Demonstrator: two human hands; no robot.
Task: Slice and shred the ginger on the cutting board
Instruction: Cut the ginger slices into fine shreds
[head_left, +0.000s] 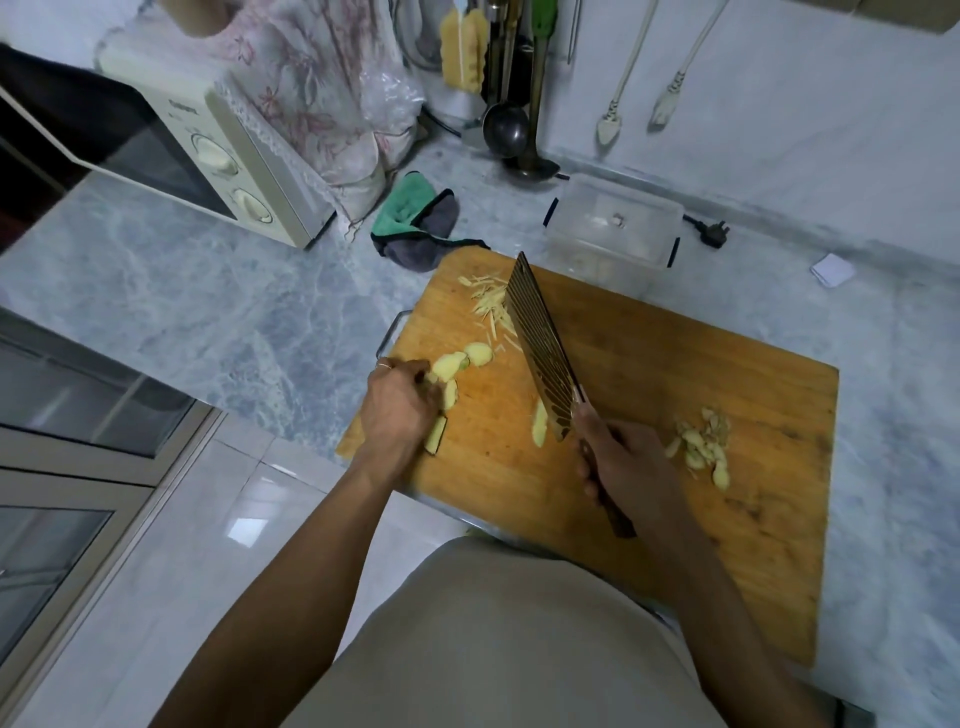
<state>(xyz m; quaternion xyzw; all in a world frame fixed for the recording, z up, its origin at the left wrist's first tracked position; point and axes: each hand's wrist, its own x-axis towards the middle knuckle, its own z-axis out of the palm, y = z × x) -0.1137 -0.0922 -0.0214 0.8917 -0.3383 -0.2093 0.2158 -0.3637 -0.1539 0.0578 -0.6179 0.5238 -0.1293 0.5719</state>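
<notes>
Ginger mid-cut on the cutting board (649, 415)

Ginger slices (462, 364) lie at the board's 9 o'clock under the left hand's (397, 405) curled fingers; shreds (491, 301) at 11; right hand (628, 467) grips the cleaver (540, 343); peelings (704, 441) at 3.

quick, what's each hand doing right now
Left hand: fingers curled on the ginger slices on the cutting board.
Right hand: grips the cleaver handle.

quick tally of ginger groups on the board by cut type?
Shreds pile, beside cleaver: 1
Slice group at left hand: 1
Single slice: 1
Scraps pile, past right hand: 1
Total: 4
</notes>
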